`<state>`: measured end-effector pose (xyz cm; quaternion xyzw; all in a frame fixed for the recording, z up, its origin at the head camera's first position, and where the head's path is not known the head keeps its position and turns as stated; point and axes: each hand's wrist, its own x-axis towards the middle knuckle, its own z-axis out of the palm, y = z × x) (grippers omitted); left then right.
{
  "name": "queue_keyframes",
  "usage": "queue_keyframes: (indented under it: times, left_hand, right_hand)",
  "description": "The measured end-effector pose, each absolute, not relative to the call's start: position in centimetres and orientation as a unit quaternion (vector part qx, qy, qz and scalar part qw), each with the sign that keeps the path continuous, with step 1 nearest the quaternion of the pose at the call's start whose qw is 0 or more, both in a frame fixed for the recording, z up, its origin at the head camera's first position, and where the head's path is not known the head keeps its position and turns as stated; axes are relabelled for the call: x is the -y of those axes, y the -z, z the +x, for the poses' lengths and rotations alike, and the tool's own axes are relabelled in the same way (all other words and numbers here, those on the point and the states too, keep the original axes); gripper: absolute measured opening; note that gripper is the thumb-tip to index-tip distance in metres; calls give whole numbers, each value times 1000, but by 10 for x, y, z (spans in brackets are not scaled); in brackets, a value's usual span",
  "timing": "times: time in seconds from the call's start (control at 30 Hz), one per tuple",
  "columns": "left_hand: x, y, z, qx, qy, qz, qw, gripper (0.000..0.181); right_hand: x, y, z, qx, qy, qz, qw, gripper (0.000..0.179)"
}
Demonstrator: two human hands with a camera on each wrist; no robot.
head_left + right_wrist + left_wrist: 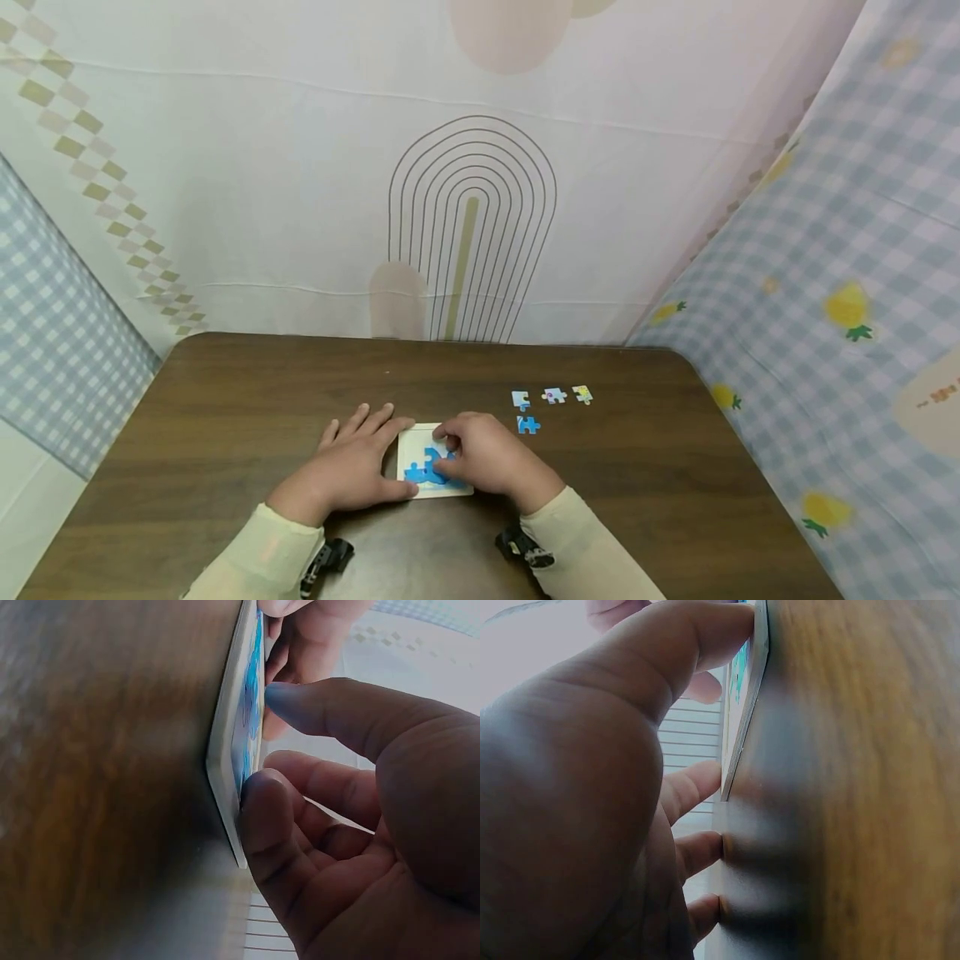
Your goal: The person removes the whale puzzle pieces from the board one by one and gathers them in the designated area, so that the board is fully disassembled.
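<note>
In the head view a small square jigsaw tray (408, 437) with a pale rim lies on the table, with blue puzzle pieces (426, 475) in its lower part. My left hand (348, 471) rests at its left side with fingers spread. That thumb (720, 634) touches the near rim, and the index finger (697, 787) reaches the far left corner. Over the right part of the tray is my right hand (487, 454), its thumb (300, 705) and a bent finger (266, 802) touching the tray area, apart from each other. Whether a piece is between them is hidden.
Beyond the right hand lie loose puzzle pieces: a blue one (528, 425), a pale blue one (521, 400), a pale one with a pink mark (554, 396) and a yellowish one (582, 394). The brown table (637, 467) meets a white patterned cloth (300, 208) at the back.
</note>
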<state>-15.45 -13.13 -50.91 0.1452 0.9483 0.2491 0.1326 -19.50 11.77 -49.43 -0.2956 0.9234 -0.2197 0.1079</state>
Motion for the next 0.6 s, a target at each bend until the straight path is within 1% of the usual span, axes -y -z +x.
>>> queue_keyframes:
  times: [0.33,0.6]
  left_hand:
    - [131,507,-154,-946,-256,146,138,100]
    - [131,507,-155,-946,-254,146,137,100]
  right_hand:
    - [-118,497,-194,-928,201,-294,109,37]
    - [-120,498,-194,-929,193,-295,107,33]
